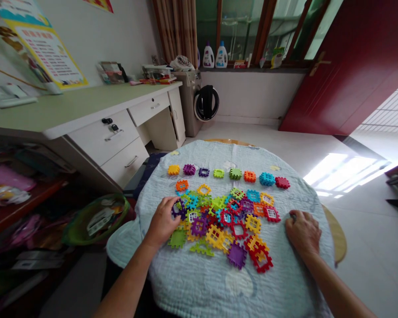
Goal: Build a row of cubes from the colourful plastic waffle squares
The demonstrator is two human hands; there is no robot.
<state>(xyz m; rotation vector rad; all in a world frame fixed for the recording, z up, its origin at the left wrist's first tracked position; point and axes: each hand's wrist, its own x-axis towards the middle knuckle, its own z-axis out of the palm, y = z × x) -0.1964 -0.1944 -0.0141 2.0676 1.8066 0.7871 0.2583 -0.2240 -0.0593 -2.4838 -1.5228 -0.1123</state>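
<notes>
A heap of plastic interlocking building tiles [215, 235] in several colours lies on the cloth between my hands. My left hand [163, 221] is at the heap's left edge, its fingers closed on a purple window-shaped tile [178, 209]. To the right of the heap, my right hand [303, 232] rests on the cloth with curled fingers, apart from the tiles; no tile shows in it. Behind the heap runs a row sorted by colour, from a yellow stack [174, 170] through a green stack [235, 173] to a red stack [282, 182].
A pale blue cloth [199, 291] covers the round table. To the left stand a white desk [102, 132] and a green basket [73, 232] with things in it. A washing machine [189, 101] with its door open is at the back, and a red door [338, 75] at right.
</notes>
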